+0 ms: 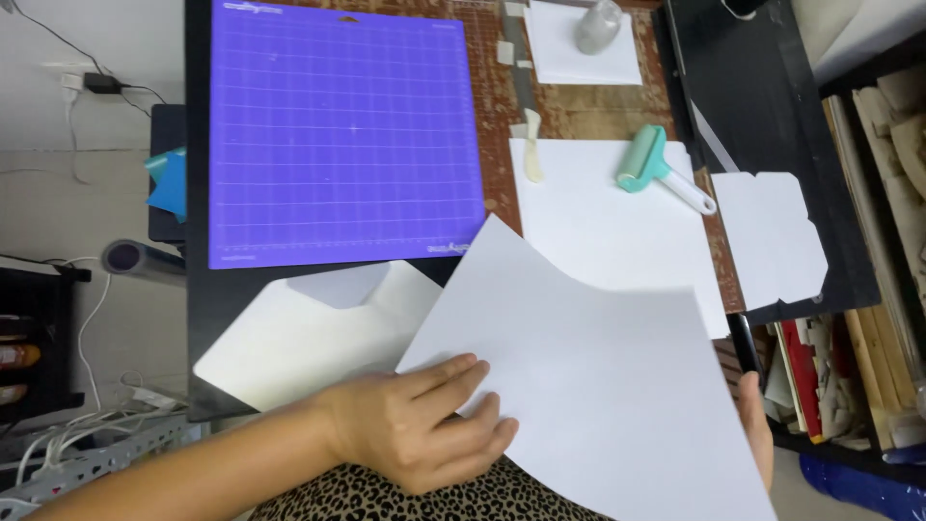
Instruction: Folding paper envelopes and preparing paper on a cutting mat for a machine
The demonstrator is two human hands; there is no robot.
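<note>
**White sheet held over a crowded craft table**

White and smooth, a large sheet of paper (598, 386) fills the lower right of the view, one corner pointing up toward the purple mat and its upper edge bowed in a soft curve. The left hand (424, 425) lies on the sheet's lower left edge, fingers (453, 376) flat and close together on top of the paper, thumb side toward the body; whether anything is pinched underneath cannot be told. The right hand (757, 429) shows only as a sliver at the sheet's right edge, mostly hidden behind the paper, so its grip cannot be read.

Behind the sheet lies a square purple cutting mat (342, 130) with a fine pale grid, flat on a black table (762, 87). Just below the mat sits a cream envelope-like sheet (299, 342) with a flap-shaped notch at its top. To the right, a stack of white paper (598, 217) rests on a brown gridded board (579, 106), and a teal roller with a white handle (656, 164) lies on the stack's upper right corner. A small cream scraper (531, 159) lies at the stack's upper left. A white cut-out card with notched corners (772, 236) lies on the black surface further right. Leopard-print fabric (424, 502) shows at the bottom edge.
</note>
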